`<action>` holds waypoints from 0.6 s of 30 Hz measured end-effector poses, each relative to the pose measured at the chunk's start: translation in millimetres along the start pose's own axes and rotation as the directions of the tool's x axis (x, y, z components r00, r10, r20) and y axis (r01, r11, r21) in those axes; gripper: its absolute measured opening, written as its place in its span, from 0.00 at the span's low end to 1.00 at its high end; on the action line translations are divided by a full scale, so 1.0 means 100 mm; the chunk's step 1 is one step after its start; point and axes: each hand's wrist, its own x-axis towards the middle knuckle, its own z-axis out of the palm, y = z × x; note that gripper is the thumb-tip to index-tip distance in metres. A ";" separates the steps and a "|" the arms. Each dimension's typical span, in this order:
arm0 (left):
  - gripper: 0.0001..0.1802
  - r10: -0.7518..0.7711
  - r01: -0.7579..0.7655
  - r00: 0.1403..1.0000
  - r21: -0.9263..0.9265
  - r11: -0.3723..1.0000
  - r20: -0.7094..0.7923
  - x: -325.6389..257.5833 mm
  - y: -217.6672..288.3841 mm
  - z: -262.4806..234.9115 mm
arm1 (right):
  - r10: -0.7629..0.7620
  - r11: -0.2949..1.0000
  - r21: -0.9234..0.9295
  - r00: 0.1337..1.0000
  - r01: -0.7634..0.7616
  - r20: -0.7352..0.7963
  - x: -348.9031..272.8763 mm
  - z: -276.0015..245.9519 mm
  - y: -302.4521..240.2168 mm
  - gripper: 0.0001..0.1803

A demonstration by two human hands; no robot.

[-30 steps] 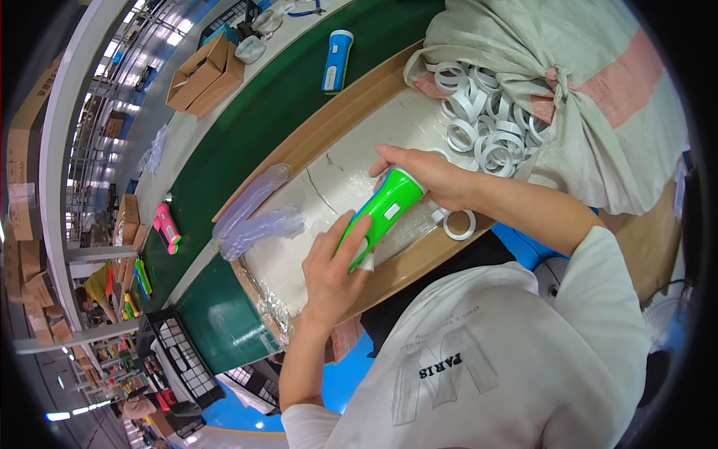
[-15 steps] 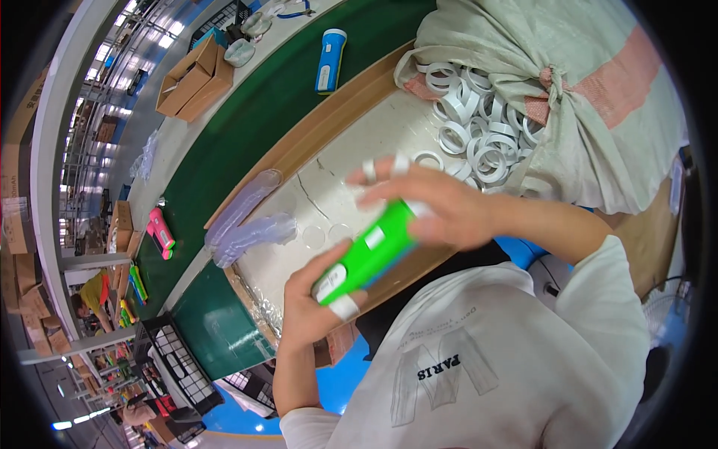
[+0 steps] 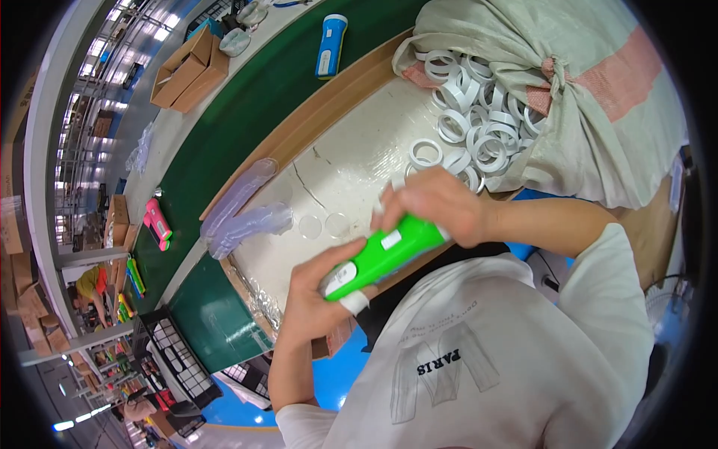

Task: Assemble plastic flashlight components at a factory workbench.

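Observation:
A green flashlight (image 3: 378,262) with a white switch panel lies tilted across both hands, in front of my shirt. My left hand (image 3: 318,295) is wrapped round its lower left end. At the other end, my right hand (image 3: 443,203) curls over the flashlight's head; its fingers are slightly blurred and partly hide that end. White wraps show on some fingers. Beyond the hands, the tray (image 3: 366,142) holds white plastic rings (image 3: 490,138) in a heap, two loose clear discs (image 3: 323,225) and two long stacks of clear discs (image 3: 250,228).
A tied woven sack (image 3: 598,82) bulges over the tray's right end. On the green conveyor belt (image 3: 224,127) stand a blue flashlight (image 3: 330,49) and a pink one (image 3: 157,223). An open cardboard box (image 3: 191,71) sits past the belt; a black crate (image 3: 176,355) is at lower left.
The right hand has gone from spread fingers near the flashlight's head to curling over it. The flashlight has turned flatter and shifted slightly right.

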 end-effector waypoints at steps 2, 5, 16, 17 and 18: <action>0.31 0.370 -0.304 0.929 0.585 0.752 0.006 0.25 -0.03 0.09 | 0.818 0.423 0.731 0.572 -0.536 -0.055 0.21 -0.02 0.29 0.22; 0.33 0.448 -0.334 0.883 0.858 0.389 0.141 0.30 -0.11 0.09 | 0.816 0.415 0.735 0.577 -0.536 -0.040 0.28 -0.14 0.40 0.23; 0.27 0.545 -0.330 0.827 0.903 0.273 0.137 0.26 -0.09 0.15 | 0.813 0.450 0.661 0.582 -0.600 -0.025 0.25 -0.05 0.58 0.25; 0.28 0.530 -0.321 0.840 0.894 0.312 0.117 0.27 -0.11 0.08 | 0.802 0.467 0.665 0.595 -0.583 -0.042 0.26 -0.07 0.52 0.25; 0.29 0.543 -0.313 0.839 0.800 0.512 -0.019 0.23 -0.21 0.05 | 0.793 0.482 0.668 0.607 -0.567 -0.057 0.33 -0.04 0.36 0.26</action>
